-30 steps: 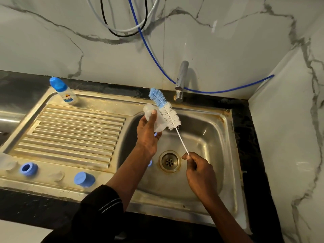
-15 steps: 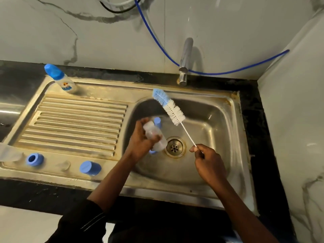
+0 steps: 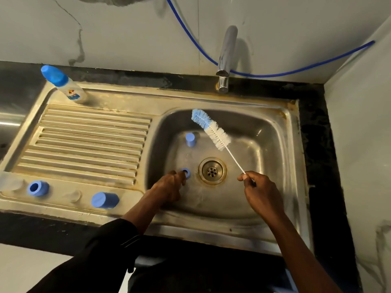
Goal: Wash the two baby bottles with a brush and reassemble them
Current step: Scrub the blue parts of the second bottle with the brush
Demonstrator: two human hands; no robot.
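Right hand [image 3: 261, 188] pinches the wire end of the bottle brush [image 3: 213, 132], bristles raised over the sink [image 3: 275, 127] basin. Left hand [image 3: 169, 185] is low in the basin, fingertips at a blue ring [image 3: 186, 172] beside the drain [image 3: 212, 170]; blurred, can't tell if it grips. Blue cap [image 3: 190, 139] stands further back. Capped bottle [image 3: 65, 86] stands at the drainboard's [image 3: 88, 140] back-left corner; spare ring [image 3: 37, 188] and spare cap [image 3: 104, 200] sit along the front.

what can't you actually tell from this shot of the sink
All in the head view.
Whether the left hand grips the blue ring in the basin: blurred fingers cover its near side.
The clear object at the left: cut off by the frame edge, blurred.
The print on the capped bottle: too small.
The brush handle's end: hidden inside the right hand.
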